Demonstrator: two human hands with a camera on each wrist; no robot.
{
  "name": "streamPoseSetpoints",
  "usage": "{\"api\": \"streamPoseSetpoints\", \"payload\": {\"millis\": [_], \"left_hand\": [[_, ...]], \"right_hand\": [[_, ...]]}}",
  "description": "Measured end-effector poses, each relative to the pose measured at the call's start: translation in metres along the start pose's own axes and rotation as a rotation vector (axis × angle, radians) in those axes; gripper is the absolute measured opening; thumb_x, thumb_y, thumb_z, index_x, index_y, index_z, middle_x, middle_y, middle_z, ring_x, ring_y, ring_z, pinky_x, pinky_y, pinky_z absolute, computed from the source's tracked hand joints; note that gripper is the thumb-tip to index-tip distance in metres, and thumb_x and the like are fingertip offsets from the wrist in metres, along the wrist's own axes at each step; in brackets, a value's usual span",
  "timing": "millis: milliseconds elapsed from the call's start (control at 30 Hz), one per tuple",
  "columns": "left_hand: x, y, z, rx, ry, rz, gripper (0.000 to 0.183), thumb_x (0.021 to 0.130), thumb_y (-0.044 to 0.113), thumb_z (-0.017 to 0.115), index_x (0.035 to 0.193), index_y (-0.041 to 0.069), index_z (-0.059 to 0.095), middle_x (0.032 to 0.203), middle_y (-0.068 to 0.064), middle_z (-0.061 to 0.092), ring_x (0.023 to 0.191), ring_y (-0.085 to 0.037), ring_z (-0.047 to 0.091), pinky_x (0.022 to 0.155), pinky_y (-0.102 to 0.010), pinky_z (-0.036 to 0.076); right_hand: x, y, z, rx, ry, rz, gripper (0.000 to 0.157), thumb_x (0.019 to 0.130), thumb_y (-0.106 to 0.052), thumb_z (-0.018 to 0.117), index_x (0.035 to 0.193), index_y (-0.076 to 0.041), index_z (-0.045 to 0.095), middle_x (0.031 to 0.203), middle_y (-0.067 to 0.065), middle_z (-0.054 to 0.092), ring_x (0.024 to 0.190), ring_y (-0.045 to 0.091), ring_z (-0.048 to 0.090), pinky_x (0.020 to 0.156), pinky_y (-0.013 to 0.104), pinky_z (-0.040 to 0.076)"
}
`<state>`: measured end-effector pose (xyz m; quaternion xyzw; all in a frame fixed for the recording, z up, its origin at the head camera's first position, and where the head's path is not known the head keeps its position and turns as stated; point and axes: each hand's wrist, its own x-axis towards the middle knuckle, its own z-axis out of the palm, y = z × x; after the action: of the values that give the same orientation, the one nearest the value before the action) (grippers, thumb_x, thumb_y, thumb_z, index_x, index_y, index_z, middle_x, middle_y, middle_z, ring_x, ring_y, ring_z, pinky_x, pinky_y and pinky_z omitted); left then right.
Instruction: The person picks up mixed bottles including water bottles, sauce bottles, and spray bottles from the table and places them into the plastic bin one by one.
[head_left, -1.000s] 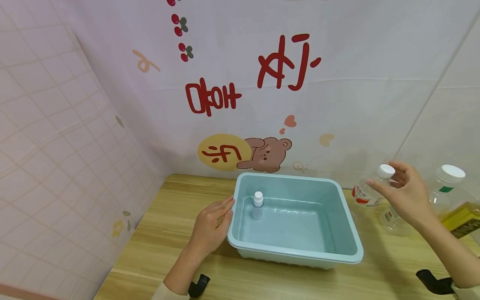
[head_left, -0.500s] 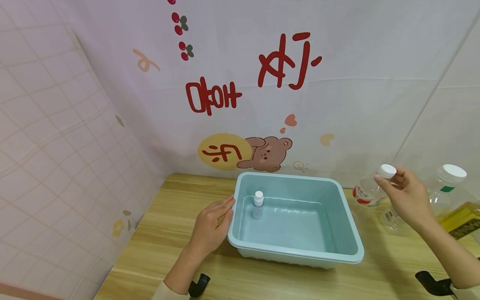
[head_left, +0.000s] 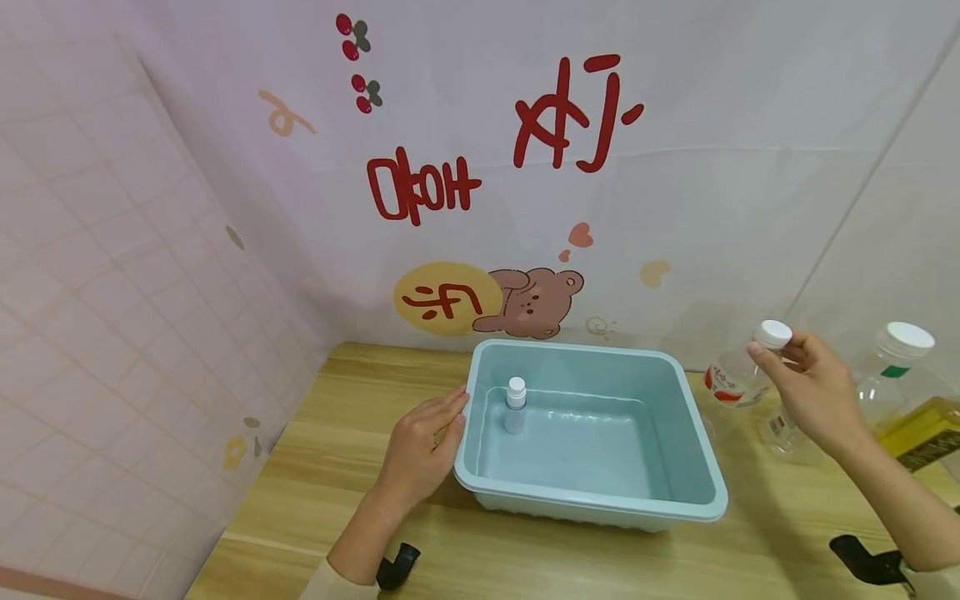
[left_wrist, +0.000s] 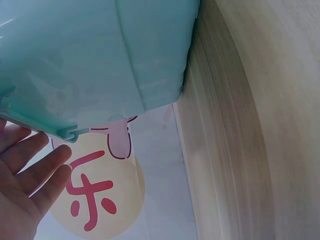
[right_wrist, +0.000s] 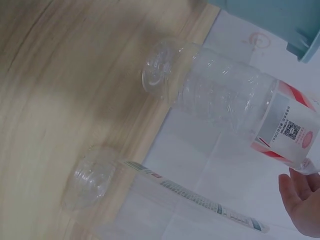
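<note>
In the head view my left hand (head_left: 423,437) rests at the left rim of a light blue-green plastic basin (head_left: 588,506). The left wrist view has its fingers extended just beneath that rim. Inside the basin, toward the left, a small bottle with a white cap (head_left: 515,407) stands upright. My right hand (head_left: 821,392) pinches the neck of a clear plastic bottle (head_left: 738,383) with a white cap and a red-and-white label, right of the basin. Seen from the right wrist, this bottle (right_wrist: 225,92) has ribbed sides and seems to contain nothing.
Behind the right hand stands a large clear bottle with a white cap (head_left: 907,340). Beside it is a bottle of yellow liquid (head_left: 926,429). Printed cloth (head_left: 675,208) hangs at the table's back edge. Wood-grain table (head_left: 322,467) shows left of the basin.
My right thumb has come in against the bottle's neck below the cap. The bottle has hardly moved. The left hand and basin stay put; the head view has tilted slightly.
</note>
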<state>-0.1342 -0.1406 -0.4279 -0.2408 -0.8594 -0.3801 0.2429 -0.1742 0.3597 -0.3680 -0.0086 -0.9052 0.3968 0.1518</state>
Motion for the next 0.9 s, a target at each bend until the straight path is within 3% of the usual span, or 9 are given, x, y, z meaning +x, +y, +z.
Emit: {"api": "streamPoseSetpoints", "payload": {"millis": [100, 200, 300, 433, 700, 900], "left_hand": [[0.001, 0.0, 0.0, 0.002, 0.0, 0.002, 0.034, 0.098, 0.006, 0.068, 0.131, 0.0, 0.072, 0.137, -0.011, 0.068, 0.122, -0.03, 0.069, 0.099, -0.051, 0.057], [0.001, 0.001, -0.001, 0.001, -0.003, 0.0, 0.034, 0.098, 0.007, 0.068, 0.131, 0.0, 0.072, 0.137, -0.012, 0.068, 0.122, -0.031, 0.069, 0.099, -0.051, 0.057], [0.001, 0.001, -0.001, -0.001, -0.002, 0.001, 0.034, 0.098, 0.006, 0.068, 0.13, 0.0, 0.072, 0.137, -0.012, 0.068, 0.122, -0.031, 0.069, 0.099, -0.051, 0.057], [0.0, 0.001, -0.001, -0.001, 0.003, 0.005, 0.034, 0.097, 0.006, 0.068, 0.13, -0.001, 0.072, 0.137, -0.011, 0.068, 0.122, -0.031, 0.069, 0.098, -0.051, 0.057], [0.001, 0.0, -0.002, -0.005, 0.008, 0.013, 0.034, 0.098, 0.006, 0.067, 0.13, -0.001, 0.072, 0.136, -0.012, 0.068, 0.122, -0.031, 0.069, 0.098, -0.051, 0.057], [0.0, 0.0, -0.002, -0.01, 0.006, 0.017, 0.034, 0.097, 0.006, 0.067, 0.13, -0.001, 0.072, 0.136, -0.012, 0.068, 0.122, -0.031, 0.069, 0.098, -0.051, 0.057]], "right_hand": [[0.001, -0.004, -0.003, 0.005, -0.005, -0.006, 0.022, 0.105, -0.035, 0.066, 0.119, -0.021, 0.057, 0.14, 0.029, 0.06, 0.092, -0.021, 0.049, 0.071, 0.002, 0.044], [0.001, -0.007, -0.008, 0.011, 0.001, -0.005, 0.019, 0.105, -0.034, 0.066, 0.119, -0.025, 0.056, 0.138, 0.021, 0.062, 0.093, -0.021, 0.049, 0.071, 0.002, 0.044], [0.002, -0.011, -0.013, 0.033, 0.009, -0.012, 0.018, 0.105, -0.032, 0.066, 0.118, -0.031, 0.055, 0.125, -0.006, 0.065, 0.094, -0.021, 0.049, 0.072, 0.001, 0.044], [0.003, -0.019, -0.021, 0.046, 0.045, -0.027, 0.019, 0.104, -0.031, 0.067, 0.117, -0.036, 0.054, 0.109, -0.034, 0.054, 0.094, -0.022, 0.048, 0.074, 0.0, 0.043], [0.01, -0.039, -0.033, 0.019, 0.154, -0.03, 0.019, 0.104, -0.033, 0.067, 0.114, -0.041, 0.053, 0.101, -0.038, 0.051, 0.09, -0.023, 0.047, 0.074, -0.001, 0.038], [0.01, -0.052, -0.04, 0.112, 0.225, -0.054, 0.023, 0.103, -0.022, 0.067, 0.11, -0.041, 0.056, 0.101, -0.038, 0.055, 0.091, -0.02, 0.053, 0.077, -0.002, 0.041]]}}
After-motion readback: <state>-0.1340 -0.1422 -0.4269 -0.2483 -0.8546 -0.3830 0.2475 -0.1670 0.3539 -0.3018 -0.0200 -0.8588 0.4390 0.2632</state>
